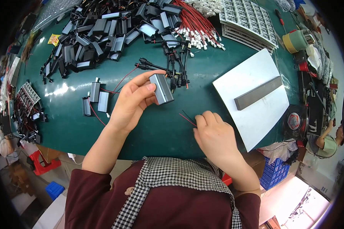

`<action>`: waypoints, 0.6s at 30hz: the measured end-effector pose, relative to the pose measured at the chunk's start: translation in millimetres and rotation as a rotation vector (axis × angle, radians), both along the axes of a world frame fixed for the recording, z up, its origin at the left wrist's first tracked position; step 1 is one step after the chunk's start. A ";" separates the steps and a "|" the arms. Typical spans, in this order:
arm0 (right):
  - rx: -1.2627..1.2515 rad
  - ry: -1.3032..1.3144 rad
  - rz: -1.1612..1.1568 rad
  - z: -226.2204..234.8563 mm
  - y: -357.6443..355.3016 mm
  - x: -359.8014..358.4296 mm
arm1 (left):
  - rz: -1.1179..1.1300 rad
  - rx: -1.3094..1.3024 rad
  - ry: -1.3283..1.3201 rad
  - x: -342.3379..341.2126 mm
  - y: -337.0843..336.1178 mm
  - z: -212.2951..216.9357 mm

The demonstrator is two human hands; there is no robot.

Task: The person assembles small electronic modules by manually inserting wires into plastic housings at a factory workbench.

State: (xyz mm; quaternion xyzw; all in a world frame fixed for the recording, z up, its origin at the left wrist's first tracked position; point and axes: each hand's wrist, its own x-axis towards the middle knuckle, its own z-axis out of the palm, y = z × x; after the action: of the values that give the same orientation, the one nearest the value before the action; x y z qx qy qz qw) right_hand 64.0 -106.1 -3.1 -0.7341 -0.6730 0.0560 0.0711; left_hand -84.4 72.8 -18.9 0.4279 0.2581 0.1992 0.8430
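1. The left hand [132, 101] holds a small grey box [161, 88] up over the middle of the green table [160, 133]. The thumb and fingers are closed on its sides, so one end stays free.
2. The right hand [214, 135] rests near the front edge of the table. Its fingers are curled down on thin red and black wires [187, 117], pinching them. The wires lie flat there, likely so they are easy to pick up.
3. A few more grey boxes [97, 95] with red wires lie left of the left hand, close by and within reach.
4. A big pile of black cases [99, 34] fills the back left part of the table, like a stock heap.
5. Black plug cables [176, 65] lie just behind the held box.
6. Red wire bundles [197, 23] sit at the back edge.
7. A white sheet [263, 110] with a dark bar [258, 92] on it lies at the right side.
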 end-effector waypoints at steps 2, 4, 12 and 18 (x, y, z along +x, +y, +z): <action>0.037 -0.042 -0.013 -5.4 9.1 -3.9 | 0.012 -0.014 -0.005 -0.4 -2.0 -3.0; -0.050 -0.090 0.027 -6.8 13.8 -6.4 | -0.016 -0.049 -0.039 -0.5 -0.9 -6.2; -0.001 0.760 -0.187 -10.4 18.3 18.5 | 0.063 -0.546 -0.401 -13.0 9.5 -24.3; -0.073 1.658 -0.416 -3.2 11.7 26.6 | 0.004 -0.737 -0.370 -7.2 2.0 -25.2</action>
State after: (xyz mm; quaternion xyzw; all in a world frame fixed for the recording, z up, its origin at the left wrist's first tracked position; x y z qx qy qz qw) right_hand 90.6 -94.4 -6.3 -0.5664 -0.2531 0.5824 0.5254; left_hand -91.6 74.8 -44.1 0.0536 0.1569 0.1686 0.9716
